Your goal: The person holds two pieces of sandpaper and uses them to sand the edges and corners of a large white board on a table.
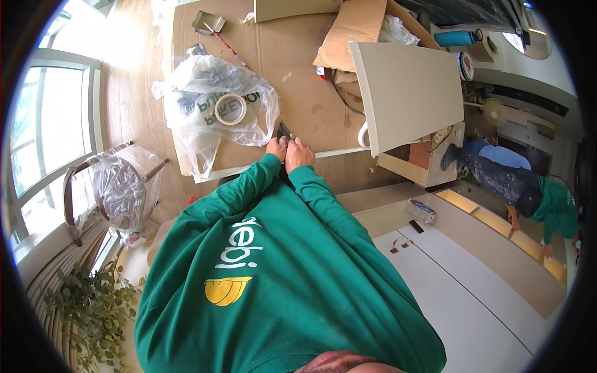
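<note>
My left hand and my right hand are close together at the near edge of the cardboard-covered table. Both are closed around a dark narrow object, whose tip shows beyond my fingers; its kind I cannot make out. Just left of my hands lies a crumpled clear plastic bag with dark print. A roll of tape rests on top of it. Past the bag, a thin red-patterned stick leans from a small open box.
To the right, a beige panel stands beside an open cardboard box. A plastic-wrapped chair is at left, above a leafy plant. Another person bends over lit drawers at far right.
</note>
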A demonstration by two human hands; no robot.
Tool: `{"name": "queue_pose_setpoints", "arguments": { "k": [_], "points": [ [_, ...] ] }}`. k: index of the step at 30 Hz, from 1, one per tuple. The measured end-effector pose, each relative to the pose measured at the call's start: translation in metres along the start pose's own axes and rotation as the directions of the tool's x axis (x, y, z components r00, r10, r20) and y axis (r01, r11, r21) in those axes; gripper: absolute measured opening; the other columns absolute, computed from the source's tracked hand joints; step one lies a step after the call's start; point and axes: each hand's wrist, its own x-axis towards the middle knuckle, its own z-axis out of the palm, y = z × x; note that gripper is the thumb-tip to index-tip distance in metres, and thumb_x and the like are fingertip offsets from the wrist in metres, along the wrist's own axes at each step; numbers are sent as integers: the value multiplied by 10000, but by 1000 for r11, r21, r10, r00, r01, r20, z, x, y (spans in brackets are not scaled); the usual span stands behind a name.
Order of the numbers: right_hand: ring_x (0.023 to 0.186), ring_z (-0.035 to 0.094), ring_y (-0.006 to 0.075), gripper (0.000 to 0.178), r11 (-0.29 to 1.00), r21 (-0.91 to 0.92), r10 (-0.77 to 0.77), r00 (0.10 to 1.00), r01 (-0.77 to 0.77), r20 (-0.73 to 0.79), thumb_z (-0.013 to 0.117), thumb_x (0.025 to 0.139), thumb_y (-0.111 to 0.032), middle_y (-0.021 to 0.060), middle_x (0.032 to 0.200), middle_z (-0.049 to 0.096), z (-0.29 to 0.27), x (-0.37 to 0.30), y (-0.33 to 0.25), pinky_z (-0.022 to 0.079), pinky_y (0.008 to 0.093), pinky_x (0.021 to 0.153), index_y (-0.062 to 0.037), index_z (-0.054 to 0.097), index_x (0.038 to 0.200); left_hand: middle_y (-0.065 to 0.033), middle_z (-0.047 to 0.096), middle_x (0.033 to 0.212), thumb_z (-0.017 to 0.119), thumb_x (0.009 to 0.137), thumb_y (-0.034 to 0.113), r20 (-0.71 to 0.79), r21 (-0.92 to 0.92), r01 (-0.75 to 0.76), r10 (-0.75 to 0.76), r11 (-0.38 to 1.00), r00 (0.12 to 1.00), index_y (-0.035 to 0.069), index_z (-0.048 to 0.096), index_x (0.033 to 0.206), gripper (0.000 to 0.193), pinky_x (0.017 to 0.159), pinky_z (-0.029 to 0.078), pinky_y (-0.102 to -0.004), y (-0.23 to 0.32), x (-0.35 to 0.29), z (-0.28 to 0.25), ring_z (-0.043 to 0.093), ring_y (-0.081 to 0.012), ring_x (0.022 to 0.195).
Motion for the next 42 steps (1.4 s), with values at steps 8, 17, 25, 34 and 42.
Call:
{"name": "queue_pose_setpoints", "arguments": {
  "k": [8,17,25,34,42],
  "points": [
    [992,646,397,261,998,14,63,997,-63,41,568,915,-168,103,1286,605,-16,-5,-12,558,476,837,-5,664,1095,-241,684,777,560,994,316,-34,-19,-26,26,999,999,-93,660,922,427,679,494,-441,23,-16,-7,625,-305,687],
    [982,647,400,256,996,16,83,994,-85,75,579,916,-185,132,1240,610,-10,-3,-12,552,497,832,-2,673,1069,-236,679,773,568,997,316,-10,-29,13,-14,1000,1000,-85,660,928,418,681,491,-445,10,-9,-8,626,-308,694],
    [869,644,476,398,970,213,93,989,-116,114,564,963,-362,280,898,683,-1,20,64,507,539,790,18,674,998,-292,663,871,566,985,362,35,77,-7,4,997,999,-77,647,981,446,782,490,-485,15,-6,-15,631,-443,859],
    [1054,620,367,222,985,75,-158,987,155,39,536,958,-207,147,1106,653,-36,-8,54,523,494,856,-111,671,1105,-317,670,945,556,980,334,-122,114,-22,36,993,992,-75,646,1013,420,833,491,-500,27,-14,-1,633,-493,957],
    [1044,625,344,227,995,67,-80,996,78,39,492,963,-184,108,1099,646,-17,-3,37,522,508,842,-130,670,1094,-313,671,938,548,976,304,-63,22,33,-31,999,998,-67,651,983,385,816,494,-514,31,-11,2,635,-487,950]
  ]
}}
